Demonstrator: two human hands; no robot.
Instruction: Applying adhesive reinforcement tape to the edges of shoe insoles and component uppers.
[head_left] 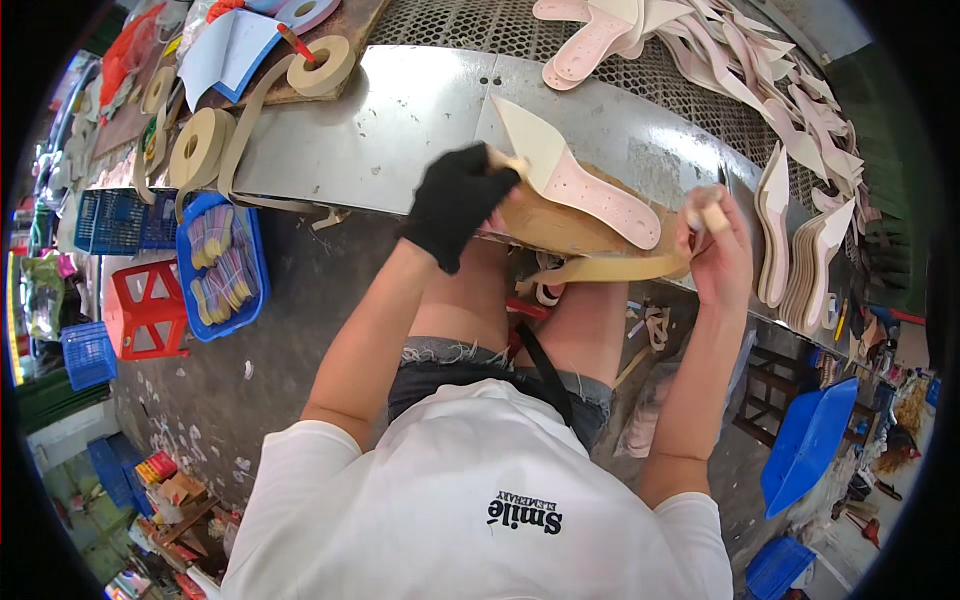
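Observation:
A pink insole (605, 205) with a pale pointed end piece (525, 145) lies on a brown board (545, 222) at the bench's near edge. My left hand (455, 195), in a black glove with bare fingertips, is closed beside the insole's left edge; what its fingers pinch, if anything, is too blurred to tell. My right hand (715, 245) is raised to the right of the insole, its fingers curled together, with pale coverings on some fingertips. A tan tape strip (615, 268) runs along the board's near edge to my right hand, which seems to grip its end.
Tan tape rolls (322, 66) stand at the back left. Many similar insoles (740, 60) are heaped on the mesh at the back right, and stacked insoles (815, 265) stand at right. A blue basket (225, 265) of bundled pieces and a red stool (145, 310) are at left.

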